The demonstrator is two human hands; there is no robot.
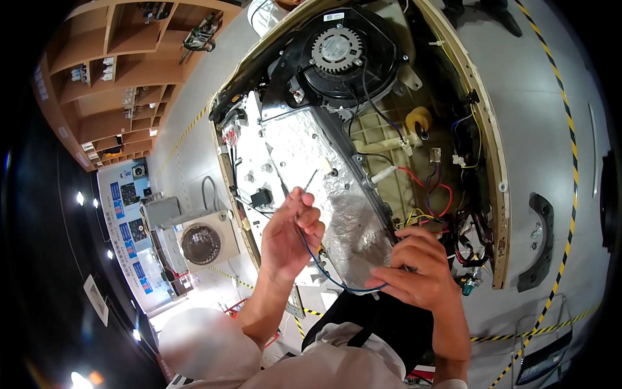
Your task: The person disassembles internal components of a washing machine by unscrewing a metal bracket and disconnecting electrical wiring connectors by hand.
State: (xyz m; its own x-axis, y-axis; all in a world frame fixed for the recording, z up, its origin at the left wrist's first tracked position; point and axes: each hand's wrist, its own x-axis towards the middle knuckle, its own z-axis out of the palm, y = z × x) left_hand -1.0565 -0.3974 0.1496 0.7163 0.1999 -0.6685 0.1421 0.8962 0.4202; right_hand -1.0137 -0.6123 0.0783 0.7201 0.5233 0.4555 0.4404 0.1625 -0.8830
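A thin blue wire (325, 275) hangs in a loop between my two hands. My left hand (289, 236) pinches its upper part over the foil-covered panel (353, 223); a thin dark end sticks up past the fingertips. Lower and to the right, my right hand (418, 267) pinches the wire's other part between thumb and fingers, near the appliance's lower edge. Both hands work above an opened appliance with a black round fan housing (372, 81) at its far end. A small black block (261, 198) sits on the panel left of my left hand.
Right of the foil lie red, yellow and blue wires (442, 194) and a yellow round part (418, 119). A curved black piece (538, 241) rests on the floor at right. Wooden shelves (91, 117) and a boxed fan unit (202, 243) stand left. Another person's shoe (508, 23) shows at the top.
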